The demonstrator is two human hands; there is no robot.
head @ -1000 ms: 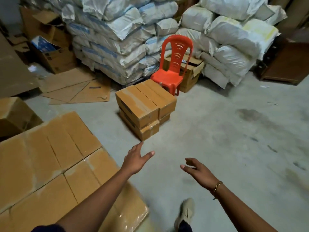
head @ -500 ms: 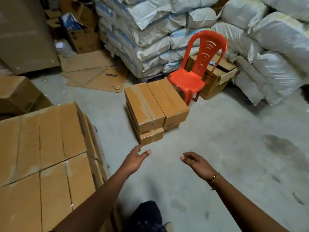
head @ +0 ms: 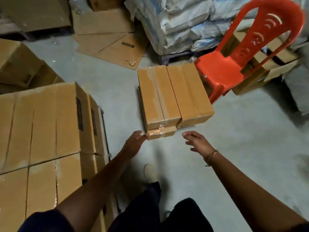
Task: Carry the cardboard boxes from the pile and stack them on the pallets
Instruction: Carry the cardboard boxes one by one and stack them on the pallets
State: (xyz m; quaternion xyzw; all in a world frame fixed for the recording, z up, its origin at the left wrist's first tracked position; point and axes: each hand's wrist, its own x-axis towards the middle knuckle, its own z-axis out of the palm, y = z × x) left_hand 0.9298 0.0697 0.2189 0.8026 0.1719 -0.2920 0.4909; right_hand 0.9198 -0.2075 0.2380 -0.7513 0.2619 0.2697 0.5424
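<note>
- Left hand [head: 135,142]: grip wide, empty, fingertips just beside the stacked boxes [head: 173,96].
- Right hand [head: 198,141]: grip wide, empty, near the boxes.
- Chair [head: 222,71]: behind them.

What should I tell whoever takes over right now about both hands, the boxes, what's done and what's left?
Left hand open, fingertips at near corner of small box pile; contact unclear.
Right hand open, reaching, holding nothing.
Pile sits on the floor beside the red chair.
Done: big box stack at left.
Left: lift and carry the pile's boxes; none lifted yet.
</note>
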